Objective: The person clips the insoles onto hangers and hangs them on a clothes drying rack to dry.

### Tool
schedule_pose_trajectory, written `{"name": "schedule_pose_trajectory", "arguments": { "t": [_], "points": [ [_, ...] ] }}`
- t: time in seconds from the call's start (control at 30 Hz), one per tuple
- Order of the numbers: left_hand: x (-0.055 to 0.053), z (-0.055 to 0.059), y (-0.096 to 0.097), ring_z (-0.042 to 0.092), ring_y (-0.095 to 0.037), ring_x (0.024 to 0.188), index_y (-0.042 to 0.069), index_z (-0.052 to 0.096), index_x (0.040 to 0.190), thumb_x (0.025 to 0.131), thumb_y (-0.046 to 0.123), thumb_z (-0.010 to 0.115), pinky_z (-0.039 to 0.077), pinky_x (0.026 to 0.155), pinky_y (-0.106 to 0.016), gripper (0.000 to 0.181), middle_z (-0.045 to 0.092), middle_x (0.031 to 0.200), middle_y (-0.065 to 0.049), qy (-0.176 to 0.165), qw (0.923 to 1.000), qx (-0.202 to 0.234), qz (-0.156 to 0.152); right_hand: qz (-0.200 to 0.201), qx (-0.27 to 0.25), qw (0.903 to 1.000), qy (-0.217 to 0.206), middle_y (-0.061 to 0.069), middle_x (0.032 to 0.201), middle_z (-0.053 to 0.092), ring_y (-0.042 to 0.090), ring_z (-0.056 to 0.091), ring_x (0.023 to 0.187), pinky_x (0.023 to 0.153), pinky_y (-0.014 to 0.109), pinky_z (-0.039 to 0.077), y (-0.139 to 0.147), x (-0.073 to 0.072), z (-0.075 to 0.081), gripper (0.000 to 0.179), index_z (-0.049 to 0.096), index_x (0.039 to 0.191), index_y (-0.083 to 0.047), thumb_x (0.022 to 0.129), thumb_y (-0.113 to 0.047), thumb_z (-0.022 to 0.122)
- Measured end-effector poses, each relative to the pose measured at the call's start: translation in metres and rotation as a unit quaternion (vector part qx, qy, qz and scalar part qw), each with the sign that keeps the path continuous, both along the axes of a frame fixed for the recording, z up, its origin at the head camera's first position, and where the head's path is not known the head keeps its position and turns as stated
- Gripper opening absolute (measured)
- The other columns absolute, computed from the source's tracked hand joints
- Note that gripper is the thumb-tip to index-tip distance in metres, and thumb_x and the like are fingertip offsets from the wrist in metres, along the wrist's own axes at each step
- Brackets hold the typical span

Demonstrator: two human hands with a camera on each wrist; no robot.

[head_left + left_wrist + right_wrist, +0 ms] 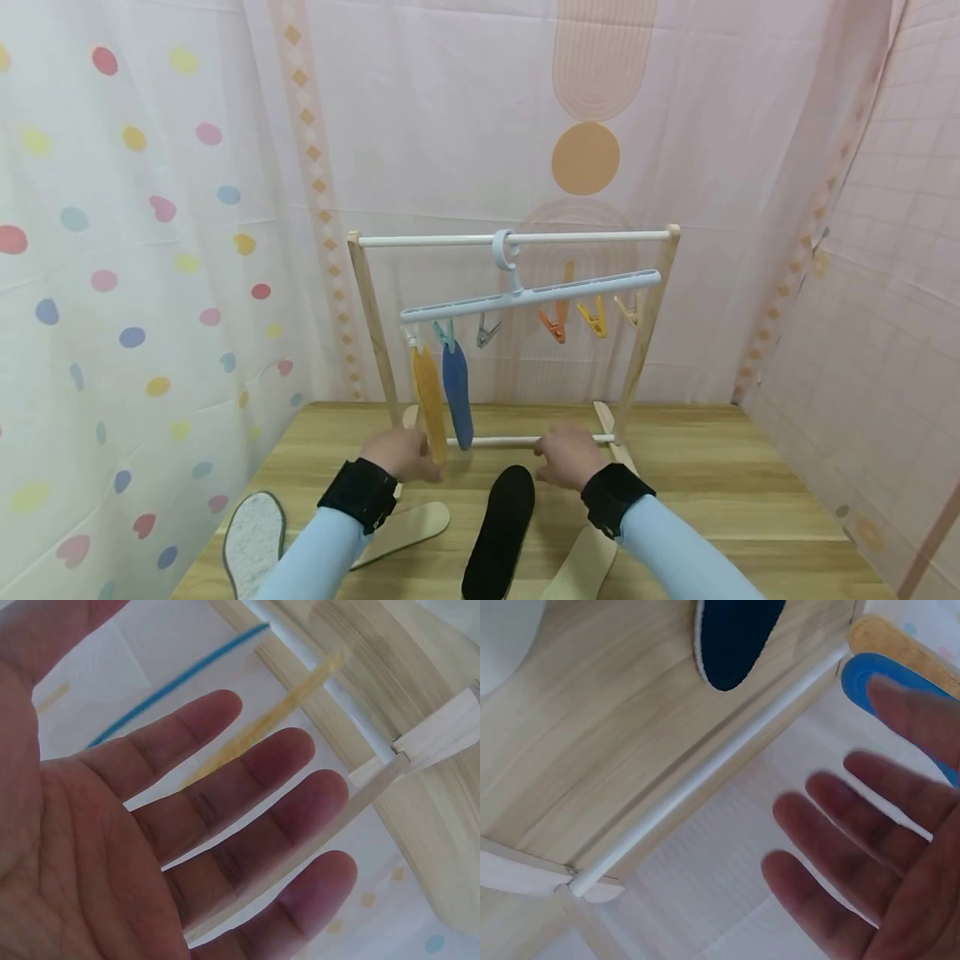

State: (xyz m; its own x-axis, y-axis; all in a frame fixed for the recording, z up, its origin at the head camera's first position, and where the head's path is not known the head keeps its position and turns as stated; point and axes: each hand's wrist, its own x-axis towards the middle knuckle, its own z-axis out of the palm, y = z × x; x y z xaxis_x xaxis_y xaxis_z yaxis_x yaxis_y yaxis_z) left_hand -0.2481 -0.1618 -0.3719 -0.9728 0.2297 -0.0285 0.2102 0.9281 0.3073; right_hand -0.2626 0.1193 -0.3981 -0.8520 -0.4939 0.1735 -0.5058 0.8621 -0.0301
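Note:
A light-blue clip hanger (592, 289) hooks over the top rod of a small rack, its left end tilted down. From its left clips hang a yellow-orange insole (427, 392) and a blue insole (456, 392). My left hand (400, 454) is beside the yellow-orange insole's lower end, fingers extended and holding nothing in the left wrist view. Over the table, right of a black insole (501, 533), is my right hand (572, 456), its fingers spread and nothing in them. Grey (487, 332), orange (553, 327), yellow (594, 318) and cream (628, 311) clips hang without insoles.
The rack has wooden posts (373, 325) and a white lower rod (502, 442). On the wooden table (720, 500) lie two beige insoles (412, 525), one partly under each forearm, and a fuzzy grey-white insole (253, 533). Patterned curtains (450, 125) surround the table.

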Motion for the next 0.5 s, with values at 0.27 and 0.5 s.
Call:
{"name": "schedule_pose_trajectory", "arguments": {
  "t": [0.27,0.5],
  "points": [
    [0.008,-0.005,0.001,0.065,-0.027,0.08,0.002,0.072,0.099,0.072,0.037,0.085,0.053,0.07,-0.044,0.046,0.07,0.091,-0.009,0.001,1.0,0.004,-0.002,0.032,0.035,0.9965,-0.069,0.002,0.095,0.073,0.022,0.068,0.086,0.075,0.04,0.054,0.002,0.012,-0.002,0.025,0.077,0.096,-0.009,0.076,-0.021,0.084],
    [0.013,-0.008,0.004,0.065,-0.027,0.079,0.002,0.071,0.099,0.072,0.036,0.086,0.053,0.068,-0.044,0.046,0.07,0.093,-0.009,0.006,0.9998,0.017,-0.008,0.082,0.073,0.9915,-0.07,-0.004,0.088,0.07,0.012,0.063,0.076,0.065,0.03,0.051,0.0,0.021,-0.009,0.027,0.077,0.094,-0.012,0.072,-0.024,0.087]
  ]
}}
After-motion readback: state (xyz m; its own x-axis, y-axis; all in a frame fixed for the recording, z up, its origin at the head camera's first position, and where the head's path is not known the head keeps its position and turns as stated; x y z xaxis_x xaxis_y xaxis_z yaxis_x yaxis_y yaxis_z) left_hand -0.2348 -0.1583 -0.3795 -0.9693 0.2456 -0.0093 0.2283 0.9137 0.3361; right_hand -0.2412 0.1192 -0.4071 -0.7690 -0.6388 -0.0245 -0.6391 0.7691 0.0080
